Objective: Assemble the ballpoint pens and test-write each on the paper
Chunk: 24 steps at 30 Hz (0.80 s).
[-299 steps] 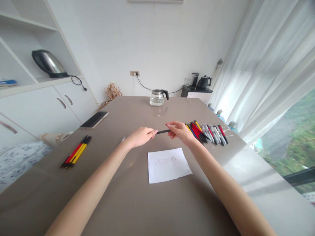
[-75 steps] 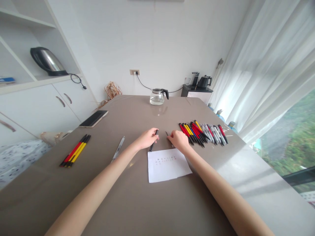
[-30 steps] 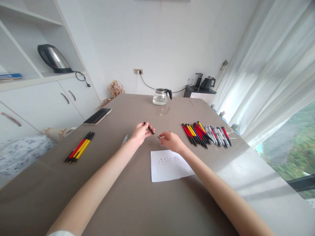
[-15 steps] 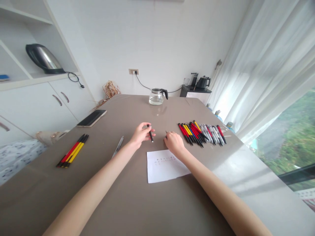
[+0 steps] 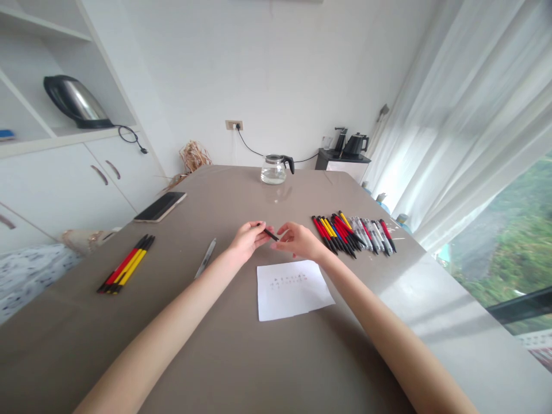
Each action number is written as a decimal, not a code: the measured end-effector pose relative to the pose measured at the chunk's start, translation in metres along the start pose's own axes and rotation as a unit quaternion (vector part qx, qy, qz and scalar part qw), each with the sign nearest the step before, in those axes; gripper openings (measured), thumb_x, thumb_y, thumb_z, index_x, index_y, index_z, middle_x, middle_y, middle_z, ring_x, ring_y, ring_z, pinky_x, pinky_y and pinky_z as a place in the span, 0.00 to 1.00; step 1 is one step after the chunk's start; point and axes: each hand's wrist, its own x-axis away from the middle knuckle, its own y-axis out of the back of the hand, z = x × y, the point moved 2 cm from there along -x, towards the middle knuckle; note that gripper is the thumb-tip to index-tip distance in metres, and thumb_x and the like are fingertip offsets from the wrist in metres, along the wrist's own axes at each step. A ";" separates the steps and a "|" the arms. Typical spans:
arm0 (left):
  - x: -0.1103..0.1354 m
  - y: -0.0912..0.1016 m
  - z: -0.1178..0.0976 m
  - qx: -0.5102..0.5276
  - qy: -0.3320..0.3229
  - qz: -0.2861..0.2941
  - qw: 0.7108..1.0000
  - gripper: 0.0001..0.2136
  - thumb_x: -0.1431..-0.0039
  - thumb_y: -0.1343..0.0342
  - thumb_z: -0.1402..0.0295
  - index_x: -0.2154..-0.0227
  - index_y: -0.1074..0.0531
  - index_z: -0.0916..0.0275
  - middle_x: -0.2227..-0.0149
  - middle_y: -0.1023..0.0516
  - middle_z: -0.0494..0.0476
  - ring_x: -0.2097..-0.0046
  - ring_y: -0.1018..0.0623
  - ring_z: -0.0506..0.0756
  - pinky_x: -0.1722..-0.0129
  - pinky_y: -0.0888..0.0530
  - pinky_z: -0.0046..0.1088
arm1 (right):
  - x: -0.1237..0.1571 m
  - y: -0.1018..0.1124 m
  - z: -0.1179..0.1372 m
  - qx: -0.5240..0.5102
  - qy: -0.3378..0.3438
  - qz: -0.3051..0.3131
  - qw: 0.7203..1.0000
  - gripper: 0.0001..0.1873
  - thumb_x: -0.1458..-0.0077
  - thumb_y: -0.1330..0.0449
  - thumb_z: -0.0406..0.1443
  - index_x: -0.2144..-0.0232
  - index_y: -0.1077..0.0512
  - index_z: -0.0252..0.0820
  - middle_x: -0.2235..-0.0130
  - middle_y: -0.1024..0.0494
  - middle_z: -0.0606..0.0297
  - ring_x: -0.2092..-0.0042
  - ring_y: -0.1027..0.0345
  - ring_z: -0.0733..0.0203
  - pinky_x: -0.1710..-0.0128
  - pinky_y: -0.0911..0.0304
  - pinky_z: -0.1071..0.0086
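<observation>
My left hand [image 5: 246, 241] grips a short black pen [image 5: 271, 233] between thumb and fingers, its free end pointing right and slightly down. My right hand [image 5: 298, 240] is at that free end, thumb and fingers curled toward it. Whether the right fingers hold a small part is too small to make out. Just below the hands lies a white sheet of paper [image 5: 293, 290] with rows of handwriting. A clear pen [image 5: 206, 258] rests on the table beside my left forearm.
Red and yellow pens [image 5: 128, 265] lie together at the left, near a phone [image 5: 161, 207]. Many mixed pens [image 5: 340, 234], coloured and clear, form a row at the right. A glass pot [image 5: 273, 171] with liquid stands at the far side of the brown table [image 5: 215, 356].
My right hand has lifted from the table above the paper and come to the pen's end. The pen in my left hand has turned from steep to nearly level, pointing right.
</observation>
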 end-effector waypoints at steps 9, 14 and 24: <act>0.004 -0.009 0.014 0.043 0.092 0.019 0.995 0.03 0.50 0.49 0.79 0.71 0.32 0.72 0.71 0.25 0.63 0.68 0.24 0.53 0.64 0.27 0.29 | 0.000 0.023 0.004 -0.041 0.033 -0.157 0.986 0.12 0.55 0.48 0.38 0.67 0.33 0.39 0.72 0.29 0.65 0.75 0.37 0.68 0.82 0.38 0.77; 0.004 -0.006 0.015 0.026 0.099 0.032 0.994 0.03 0.52 0.47 0.79 0.72 0.31 0.72 0.71 0.25 0.63 0.68 0.24 0.52 0.62 0.27 0.28 | -0.002 0.030 -0.001 -0.042 0.023 -0.185 0.982 0.13 0.55 0.48 0.39 0.67 0.32 0.39 0.72 0.29 0.64 0.73 0.36 0.66 0.82 0.38 0.77; -0.002 0.002 0.014 -0.260 -0.025 0.048 0.964 0.09 0.53 0.45 0.68 0.68 0.30 0.67 0.68 0.26 0.59 0.71 0.26 0.49 0.67 0.28 0.28 | -0.002 0.030 -0.006 0.024 0.015 -0.192 0.981 0.11 0.56 0.48 0.38 0.68 0.31 0.40 0.73 0.29 0.66 0.74 0.36 0.67 0.77 0.39 0.75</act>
